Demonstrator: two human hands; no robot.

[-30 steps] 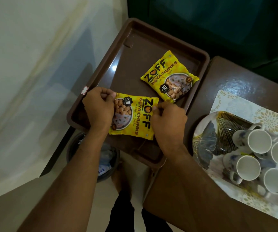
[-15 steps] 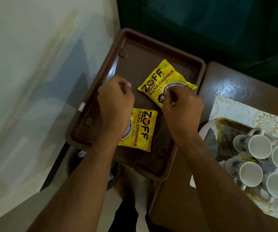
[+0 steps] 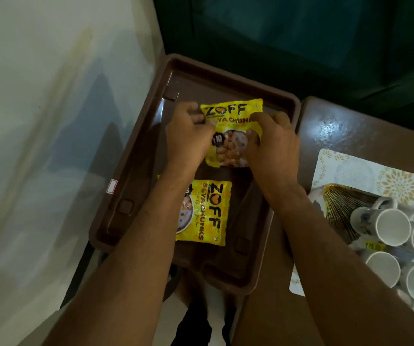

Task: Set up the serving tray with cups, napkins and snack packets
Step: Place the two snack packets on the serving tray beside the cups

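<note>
Pinching the far snack packet [image 3: 230,126] with left hand [image 3: 188,136] and right hand [image 3: 270,146], we have turned it square at twelve o'clock in the tray [image 3: 131,196], the near packet [image 3: 206,213] released, cups [image 3: 393,228] waiting.

Two packets [image 3: 230,136] in tray [image 3: 136,171]

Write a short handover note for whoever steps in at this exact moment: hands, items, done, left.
Left hand and right hand both grip the far snack packet over the brown tray.
The near snack packet lies flat in the tray, free of both hands.
Four white cups lie on the plate to the right, outside the tray.
Done: both packets are in the tray.
Left: cups; napkins not visible.
</note>
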